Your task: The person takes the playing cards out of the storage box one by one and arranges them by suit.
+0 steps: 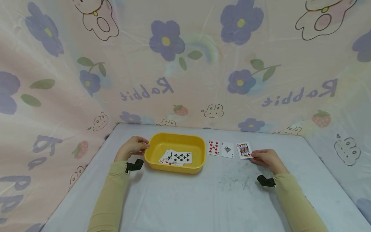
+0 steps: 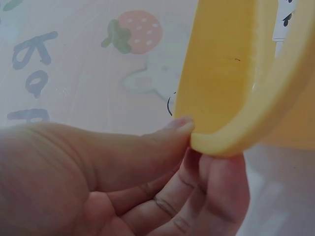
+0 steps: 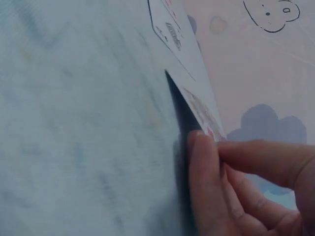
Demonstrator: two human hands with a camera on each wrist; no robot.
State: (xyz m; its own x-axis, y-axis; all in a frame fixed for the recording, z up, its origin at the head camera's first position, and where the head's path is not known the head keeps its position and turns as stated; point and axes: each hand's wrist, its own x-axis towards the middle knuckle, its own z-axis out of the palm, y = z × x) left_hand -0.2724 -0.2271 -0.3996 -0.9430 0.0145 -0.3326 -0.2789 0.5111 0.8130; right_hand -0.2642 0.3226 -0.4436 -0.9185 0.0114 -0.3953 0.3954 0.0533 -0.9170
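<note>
At its left end, the yellow plastic tray (image 1: pixel 175 137) has its rim between the thumb and fingers of my left hand (image 1: pixel 133 148). The left wrist view shows that pinch on the rim (image 2: pixel 216 143) closely. Several playing cards (image 1: pixel 181 158) overlap inside the tray, a club card on top. My right hand (image 1: pixel 268 159) pinches the right edge of a face card (image 1: pixel 244 150) with red marks. In the right wrist view, that playing card (image 3: pixel 203 110) tilts, its near edge raised off the table with a shadow beneath.
Between the tray and the face card, a hearts card (image 1: pixel 213 148) and an ace of spades (image 1: pixel 227 149) lie face up in a row. Grey smudges mark the white tabletop (image 1: pixel 185 203) in front. A printed curtain (image 1: pixel 197 80) hangs behind and at both sides.
</note>
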